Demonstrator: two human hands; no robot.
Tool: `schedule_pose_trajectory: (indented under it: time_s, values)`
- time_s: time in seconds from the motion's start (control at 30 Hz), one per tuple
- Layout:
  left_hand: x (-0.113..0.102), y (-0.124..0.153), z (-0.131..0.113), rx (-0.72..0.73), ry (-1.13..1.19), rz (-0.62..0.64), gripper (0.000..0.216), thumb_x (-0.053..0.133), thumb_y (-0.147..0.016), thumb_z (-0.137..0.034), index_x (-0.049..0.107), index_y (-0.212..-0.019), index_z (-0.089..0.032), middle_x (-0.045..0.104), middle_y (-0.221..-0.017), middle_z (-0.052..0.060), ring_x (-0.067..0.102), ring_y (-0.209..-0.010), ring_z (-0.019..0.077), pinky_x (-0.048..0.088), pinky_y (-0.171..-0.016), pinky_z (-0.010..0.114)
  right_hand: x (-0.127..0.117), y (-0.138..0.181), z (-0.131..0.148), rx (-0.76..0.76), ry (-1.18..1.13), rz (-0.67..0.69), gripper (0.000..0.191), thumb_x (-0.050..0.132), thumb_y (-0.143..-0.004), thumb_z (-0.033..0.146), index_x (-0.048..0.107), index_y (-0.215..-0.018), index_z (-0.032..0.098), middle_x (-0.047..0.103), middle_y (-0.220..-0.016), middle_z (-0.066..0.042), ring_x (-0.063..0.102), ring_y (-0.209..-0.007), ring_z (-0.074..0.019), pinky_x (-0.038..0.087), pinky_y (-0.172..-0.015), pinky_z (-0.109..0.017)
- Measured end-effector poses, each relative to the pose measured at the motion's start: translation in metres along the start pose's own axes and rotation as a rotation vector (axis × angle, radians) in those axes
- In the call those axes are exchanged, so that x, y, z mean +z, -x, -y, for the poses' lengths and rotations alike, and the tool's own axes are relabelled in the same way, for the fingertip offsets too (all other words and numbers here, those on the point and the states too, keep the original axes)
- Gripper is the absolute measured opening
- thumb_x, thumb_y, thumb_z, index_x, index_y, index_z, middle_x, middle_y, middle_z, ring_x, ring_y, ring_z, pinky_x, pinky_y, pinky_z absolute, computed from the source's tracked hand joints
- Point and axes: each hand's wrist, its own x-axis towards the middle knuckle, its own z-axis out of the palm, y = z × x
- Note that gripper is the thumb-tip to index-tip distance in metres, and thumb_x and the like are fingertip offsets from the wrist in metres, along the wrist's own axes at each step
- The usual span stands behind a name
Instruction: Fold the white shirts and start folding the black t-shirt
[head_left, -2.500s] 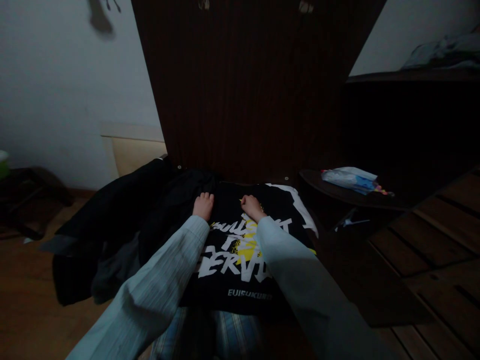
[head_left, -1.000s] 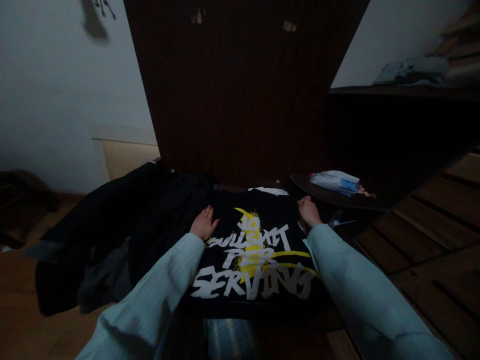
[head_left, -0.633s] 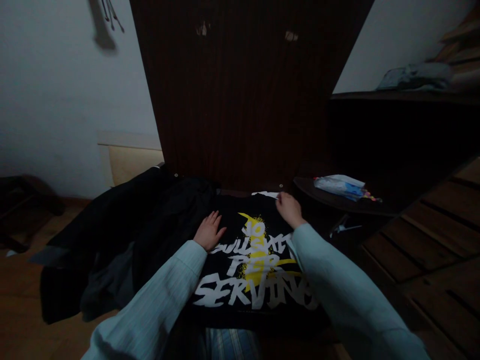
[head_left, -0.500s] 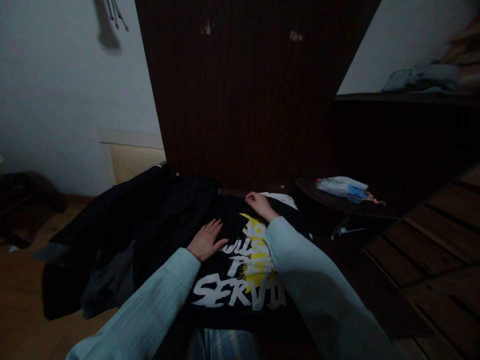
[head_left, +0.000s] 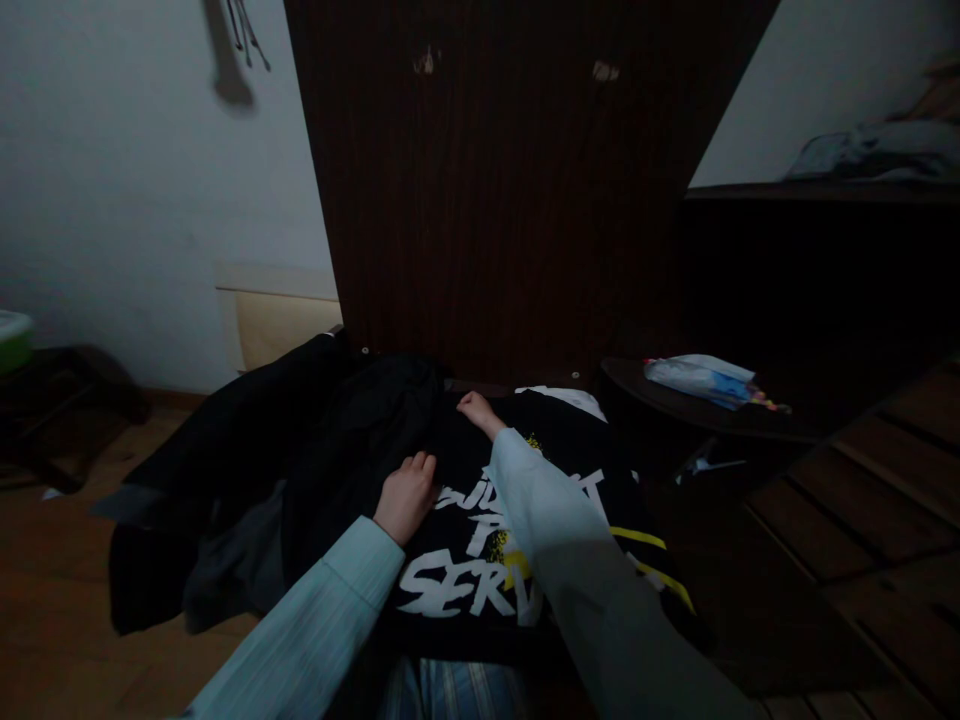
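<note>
A black shirt (head_left: 457, 632) with large white lettering and yellow splashes lies spread in front of me, close to my lap. My left hand (head_left: 407, 497) is closed at the shirt's left side, its fingers curled into the dark cloth. Farther back, my right hand (head_left: 480, 412) pinches the shirt near its far left part, and my right sleeve covers some of the lettering. Two yellow stripes show on black cloth at the shirt's right side. The exact edges between the fingers are hard to see in the dim light.
Dark clothes (head_left: 300, 480) are heaped to the left. Behind stands a tall dark wooden panel (head_left: 495, 200). White cloth (head_left: 566, 402) shows past the shirt. At right, a plastic packet (head_left: 701, 378) lies on a low rounded shelf (head_left: 637, 390). Wooden slats (head_left: 885, 500) lie beyond.
My left hand, flat with fingers spread before, has curled closed on the cloth. My right hand has moved left across the shirt. Yellow-striped cloth has come into view at right.
</note>
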Motion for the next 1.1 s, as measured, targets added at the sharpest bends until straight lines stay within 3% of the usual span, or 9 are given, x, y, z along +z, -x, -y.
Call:
schedule_pose_trajectory:
  time_s: [0.1,0.27,0.4,0.5,0.6,0.73,0.83,0.93,1.1]
  values:
    - [-0.003,0.000,0.001,0.000,-0.036,-0.044,0.014,0.045,-0.076,-0.013,0.050,-0.089,-0.016,0.054,-0.092,0.007,0.052,-0.089,0.0209,0.046,-0.069,0.028,0.004,-0.007,0.005,0.047,-0.032,0.005,0.013,0.058,-0.071,0.022,0.063,-0.079,0.014,0.066,-0.086,-0.006,0.061,-0.080,-0.0153,0.043,-0.064,-0.020]
    - [-0.004,-0.004,-0.003,0.000,-0.038,0.005,0.014,0.045,-0.077,-0.012,0.048,-0.091,-0.014,0.054,-0.089,0.008,0.052,-0.086,0.0210,0.045,-0.068,0.029,0.008,-0.016,0.004,0.126,-0.052,0.013,0.034,0.069,-0.060,0.037,0.064,-0.081,0.011,0.065,-0.090,-0.013,0.061,-0.086,-0.0231,0.044,-0.063,-0.026]
    - [-0.003,-0.008,-0.009,-0.012,-0.054,0.045,0.018,0.045,-0.078,-0.009,0.047,-0.095,-0.014,0.053,-0.092,0.007,0.052,-0.087,0.0200,0.045,-0.068,0.028,0.007,-0.021,0.002,0.126,-0.074,0.070,0.021,0.074,-0.053,0.027,0.063,-0.066,0.015,0.065,-0.077,-0.007,0.061,-0.080,-0.0223,0.044,-0.063,-0.026]
    - [-0.002,-0.010,-0.011,-0.017,-0.064,0.058,0.021,0.041,-0.078,-0.005,0.048,-0.095,-0.016,0.053,-0.094,0.006,0.052,-0.088,0.0187,0.045,-0.068,0.027,0.004,-0.024,0.002,0.068,-0.126,0.089,0.012,0.071,-0.056,0.020,0.061,-0.061,0.016,0.064,-0.070,-0.003,0.061,-0.078,-0.0194,0.044,-0.065,-0.024]
    - [0.001,-0.009,-0.011,0.031,-0.055,0.053,0.019,0.042,-0.079,-0.007,0.051,-0.094,-0.016,0.053,-0.093,0.007,0.052,-0.086,0.0192,0.045,-0.069,0.029,0.005,-0.025,0.003,0.013,-0.214,0.095,0.010,0.064,-0.063,0.016,0.062,-0.073,0.014,0.064,-0.072,-0.003,0.060,-0.074,-0.0160,0.045,-0.065,-0.024]
    - [0.003,-0.006,-0.011,0.065,-0.050,0.011,0.013,0.046,-0.079,-0.014,0.055,-0.089,-0.016,0.054,-0.090,0.008,0.053,-0.087,0.0218,0.043,-0.075,0.034,0.012,-0.020,0.006,-0.054,-0.344,0.094,0.043,0.055,-0.067,0.005,0.055,-0.109,0.018,0.064,-0.094,-0.003,0.060,-0.081,-0.0115,0.046,-0.070,-0.023]
    - [0.004,-0.006,-0.008,0.112,-0.052,-0.053,0.016,0.045,-0.079,-0.015,0.057,-0.090,-0.014,0.054,-0.105,0.012,0.050,-0.099,0.0248,0.041,-0.082,0.037,0.018,-0.016,0.010,-0.102,-0.405,0.122,0.057,0.051,-0.067,-0.001,0.048,-0.118,0.022,0.062,-0.104,-0.002,0.059,-0.089,-0.0103,0.045,-0.077,-0.023]
    - [0.003,-0.006,-0.003,0.228,0.001,-0.030,0.023,0.043,-0.082,-0.017,0.055,-0.100,-0.012,0.050,-0.120,0.014,0.045,-0.112,0.0246,0.036,-0.092,0.038,0.019,-0.015,0.011,-0.109,-0.408,0.138,0.047,0.056,-0.066,0.003,0.055,-0.111,0.020,0.061,-0.107,-0.004,0.057,-0.095,-0.0121,0.044,-0.081,-0.023]
    - [-0.006,-0.012,0.006,0.182,0.116,0.120,0.035,0.035,-0.088,-0.038,0.054,-0.100,-0.012,0.060,-0.104,0.013,0.055,-0.101,0.0232,0.042,-0.085,0.035,0.004,-0.011,-0.001,-0.031,-0.338,0.119,0.030,0.066,-0.067,0.023,0.060,-0.094,0.012,0.063,-0.083,-0.006,0.058,-0.075,-0.0137,0.045,-0.068,-0.024]
